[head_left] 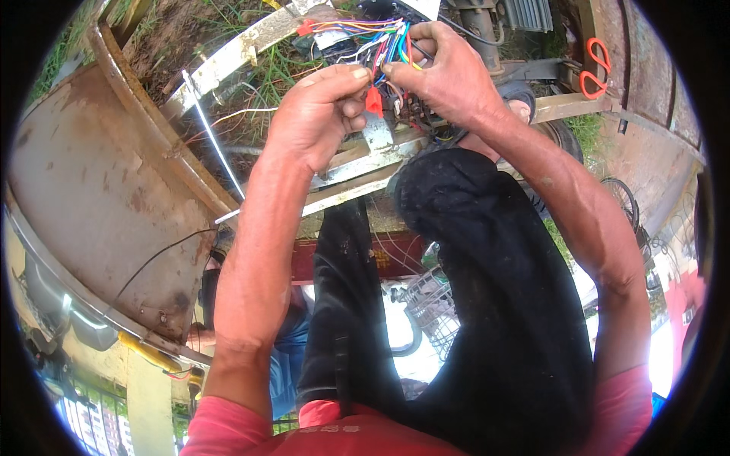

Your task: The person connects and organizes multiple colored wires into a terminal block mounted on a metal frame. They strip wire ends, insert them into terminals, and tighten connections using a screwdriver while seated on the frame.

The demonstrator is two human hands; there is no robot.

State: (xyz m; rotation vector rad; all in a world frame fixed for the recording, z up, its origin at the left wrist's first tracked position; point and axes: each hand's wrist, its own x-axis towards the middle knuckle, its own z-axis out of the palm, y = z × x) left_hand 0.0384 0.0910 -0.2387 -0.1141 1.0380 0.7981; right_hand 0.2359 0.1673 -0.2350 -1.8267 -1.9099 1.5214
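Note:
My left hand [315,114] and my right hand [437,68] meet at a bundle of coloured wires [380,38] at the top middle. The left thumb and fingers pinch thin wires beside a small red connector [373,101]. My right hand grips the same bundle from the right, its fingertips touching the wires next to the left fingertips. The wires run up to white plugs behind the hands. My knees in black trousers [487,251] lie below the hands.
A rusty metal panel [99,190] fills the left side. A pale painted metal frame bar [243,49] crosses grass and soil. Orange-handled scissors [595,68] lie on a rusty ledge at the upper right. A wire basket [433,304] sits low between my legs.

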